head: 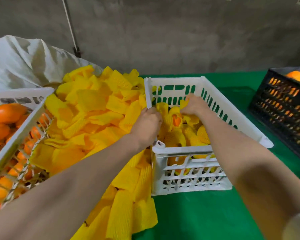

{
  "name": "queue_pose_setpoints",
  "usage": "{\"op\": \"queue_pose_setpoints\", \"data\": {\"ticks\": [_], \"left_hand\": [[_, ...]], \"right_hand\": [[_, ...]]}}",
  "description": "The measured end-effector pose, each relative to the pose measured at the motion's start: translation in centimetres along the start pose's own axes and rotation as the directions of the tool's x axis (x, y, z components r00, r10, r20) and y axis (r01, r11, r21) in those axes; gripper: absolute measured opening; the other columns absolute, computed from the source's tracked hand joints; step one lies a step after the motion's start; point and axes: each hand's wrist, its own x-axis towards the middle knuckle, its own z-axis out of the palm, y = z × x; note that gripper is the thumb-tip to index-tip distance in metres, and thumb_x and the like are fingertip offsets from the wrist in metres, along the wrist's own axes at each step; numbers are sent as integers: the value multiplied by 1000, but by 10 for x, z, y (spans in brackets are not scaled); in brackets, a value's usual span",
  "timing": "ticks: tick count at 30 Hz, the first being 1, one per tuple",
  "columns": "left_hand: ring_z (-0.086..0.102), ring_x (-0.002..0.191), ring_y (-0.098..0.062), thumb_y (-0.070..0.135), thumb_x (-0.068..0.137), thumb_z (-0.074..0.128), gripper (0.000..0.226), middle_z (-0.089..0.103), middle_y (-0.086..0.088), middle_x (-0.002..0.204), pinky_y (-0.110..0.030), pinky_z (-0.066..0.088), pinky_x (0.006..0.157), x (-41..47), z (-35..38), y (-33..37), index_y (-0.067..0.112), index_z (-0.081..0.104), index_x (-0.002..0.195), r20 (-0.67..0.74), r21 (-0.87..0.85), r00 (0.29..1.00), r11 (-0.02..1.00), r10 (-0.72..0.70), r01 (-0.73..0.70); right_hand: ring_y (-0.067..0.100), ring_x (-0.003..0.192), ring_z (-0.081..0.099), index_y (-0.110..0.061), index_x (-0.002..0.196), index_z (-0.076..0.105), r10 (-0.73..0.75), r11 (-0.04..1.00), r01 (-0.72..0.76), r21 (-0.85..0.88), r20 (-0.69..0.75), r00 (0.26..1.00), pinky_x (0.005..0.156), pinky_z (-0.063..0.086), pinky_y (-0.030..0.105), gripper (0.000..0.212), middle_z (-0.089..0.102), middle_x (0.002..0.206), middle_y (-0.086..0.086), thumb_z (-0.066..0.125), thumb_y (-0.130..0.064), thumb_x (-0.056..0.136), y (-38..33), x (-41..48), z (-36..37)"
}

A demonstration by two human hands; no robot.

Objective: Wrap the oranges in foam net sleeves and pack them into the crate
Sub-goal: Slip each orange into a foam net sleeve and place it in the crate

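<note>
While the green table (pixel 206 213) shows bare cloth before it, the white crate (pixel 185 151) holds oranges (pixel 177 121) wrapped in ribbed yellow foam net sleeves (pixel 173 137), its upper walls standing clear above them. The left hand (pixel 148 123) curls its fingers over the crate's left rim; the right hand (pixel 193 105) seemingly pinches a sleeve end inside.

Soft, even light comes from overhead, bright on the yellow foam net sleeves (pixel 87 108) and the white crate (pixel 180 149), with no hard glare. The concrete wall (pixel 163 32) behind is dim and grey, and the black crate (pixel 280 110) at the right edge sits in gloom. Shadows are faint and gather inside the crates. The whole picture is slightly soft and smeared. The wide lens bows the crate rims and stretches the left forearm (pixel 76 179) and right forearm (pixel 249 161), which blur toward the lower corners.
</note>
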Motion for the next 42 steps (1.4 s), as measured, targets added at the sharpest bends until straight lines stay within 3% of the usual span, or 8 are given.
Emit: {"op": "queue_pose_setpoints", "data": {"ticks": [9,14,20,26,30,33,37,42], "left_hand": [[53,99,-32,2,92,50,18,64,-18,99,-26,30,89,-18,-8,6,-4,67,90,-111,-252,988,965,-108,78],[50,122,-21,19,96,55,23,60,-9,128,-25,36,97,-53,-27,-5,6,66,111,19,-405,999,913,-40,45],[62,103,-20,14,92,59,22,67,-6,114,-21,44,81,-94,-89,-75,7,67,112,-29,-462,959,855,-281,236],[65,89,-20,15,94,57,18,68,-6,95,-43,53,80,-142,-127,-130,8,67,107,-67,-494,887,787,-457,369],[67,84,-15,12,94,57,15,69,-6,92,-41,54,78,-175,-136,-148,9,67,104,-81,-526,860,755,-504,392],[67,84,-9,14,94,57,15,70,-5,94,-33,55,77,-198,-141,-159,13,67,104,-82,-551,845,731,-528,403],[66,84,-7,16,94,56,15,69,-4,97,-27,54,74,-220,-143,-169,13,67,104,-84,-574,816,697,-572,430],[63,103,-18,10,91,61,22,65,-8,114,-28,51,87,-232,-140,-180,6,64,113,-25,-629,783,618,-622,471]], "right_hand": [[40,143,0,-31,150,3,55,998,-44,-50,252,966,114,11,58,89,-4,157,14,63,-41,85,25,31,33],[39,139,20,-23,144,29,-122,992,125,16,-131,984,112,21,55,68,22,152,15,63,-30,85,2,5,17],[24,111,56,-7,116,60,-434,769,595,232,-494,754,93,40,30,27,62,119,9,55,-14,91,-86,-70,0],[25,117,51,-11,120,59,-817,563,817,124,-67,573,92,33,26,28,59,125,9,54,-20,93,-173,-132,45],[32,140,20,-29,136,46,-664,628,751,-203,363,654,112,22,44,42,25,151,15,48,-33,94,-195,-136,101],[36,144,0,-27,141,38,-558,611,693,-383,412,720,111,6,59,47,12,156,11,45,-35,95,-194,-134,127],[22,136,30,-15,130,46,-649,658,621,-427,99,755,113,10,49,42,45,138,7,51,-31,92,-196,-135,130],[27,107,56,-1,107,61,-578,687,690,228,-403,709,90,34,28,28,62,112,13,67,-3,80,-229,-159,87]]}}
